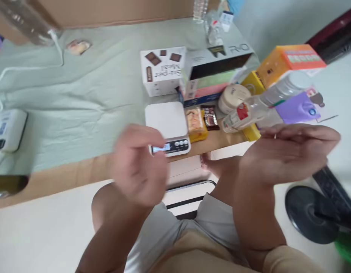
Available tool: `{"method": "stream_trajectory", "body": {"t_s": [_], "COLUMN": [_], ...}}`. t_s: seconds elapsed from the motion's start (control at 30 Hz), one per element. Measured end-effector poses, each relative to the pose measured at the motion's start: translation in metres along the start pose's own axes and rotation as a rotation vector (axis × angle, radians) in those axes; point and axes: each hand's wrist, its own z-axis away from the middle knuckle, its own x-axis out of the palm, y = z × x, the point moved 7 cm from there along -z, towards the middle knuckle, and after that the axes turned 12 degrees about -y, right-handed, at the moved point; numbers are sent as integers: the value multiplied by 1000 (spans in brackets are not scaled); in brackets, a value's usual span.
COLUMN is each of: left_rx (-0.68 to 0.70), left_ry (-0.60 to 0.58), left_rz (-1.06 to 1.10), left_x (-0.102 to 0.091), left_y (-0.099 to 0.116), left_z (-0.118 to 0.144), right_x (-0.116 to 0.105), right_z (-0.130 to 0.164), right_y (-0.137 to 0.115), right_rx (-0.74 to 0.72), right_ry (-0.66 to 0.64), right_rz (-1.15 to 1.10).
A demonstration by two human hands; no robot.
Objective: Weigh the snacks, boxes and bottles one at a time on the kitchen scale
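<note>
My left hand [140, 167] is smeared by motion, its fingers loosely curled, in front of the lower left corner of a white digital kitchen scale [166, 119]. The scale's platform is bare and its display is lit. I cannot make out anything in this hand. My right hand [292, 155] is raised at the right, slightly blurred, fingers stretched out side by side, with nothing visible in it. Beyond it are a clear plastic bottle [253, 108] and a purple pack [297, 106]. Beside the scale lie a wrapped snack [195, 120] and a dark chocolate packet [210, 117].
Behind the scale stand a white box with chocolate pictures [162, 72] and a larger box [218, 68]. A round lidded jar [234, 98] and an orange box [289, 62] are to their right. A white device [9, 129] with a cable sits at the left.
</note>
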Motion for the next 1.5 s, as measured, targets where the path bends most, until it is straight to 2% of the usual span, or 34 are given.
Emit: {"method": "stream_trajectory", "body": {"t_s": [0.03,0.1,0.13,0.2,0.3,0.4,0.47,0.57,0.67,0.73,0.8,0.87,0.93,1.03,1.1,1.17,1.2,1.33,1.5], "left_rx": [69,124,107,35,-95,-191,-213,-241,-215,-167,-112,-34,-13,-66,-58,-24,-2,37,13], "left_ry": [-172,-420,-491,-558,-598,-586,-559,-498,-427,-372,-302,-221,-182,-220,-235,-242,-252,-337,-311], "left_rz": [-89,-243,-294,-321,-276,-161,-106,-55,53,115,155,156,99,39,55,82,91,54,-7], "left_x": [40,110,138,180,216,228,229,225,210,190,158,116,73,21,-1,-11,-12,-4,-4], "left_y": [1,-9,-19,-44,-84,-108,-110,-96,-65,-41,-20,-5,-5,-28,-45,-58,-61,-67,-76], "left_z": [-2,-4,-5,-12,-27,-41,-45,-44,-43,-44,-49,-55,-61,-69,-71,-70,-69,-64,-64], "right_x": [-14,-35,-43,-52,-50,-38,-33,-33,-31,-24,-12,5,29,78,113,137,144,149,142], "right_z": [-6,-14,-16,-17,-16,-14,-13,-16,-18,-15,-6,5,14,19,24,30,32,37,41], "right_y": [12,39,50,66,71,71,71,65,48,36,25,18,15,16,23,37,44,63,69], "right_rx": [47,197,277,414,496,516,519,508,482,473,470,473,469,370,290,251,251,313,341], "right_ry": [17,-5,-18,-49,-115,-225,-278,-247,-196,-227,-290,-384,-519,-827,-1080,-1243,-1271,-1186,-1157], "right_rz": [15,44,56,49,-32,-60,-26,-27,-100,-135,-160,-160,-87,45,101,180,200,111,127]}}
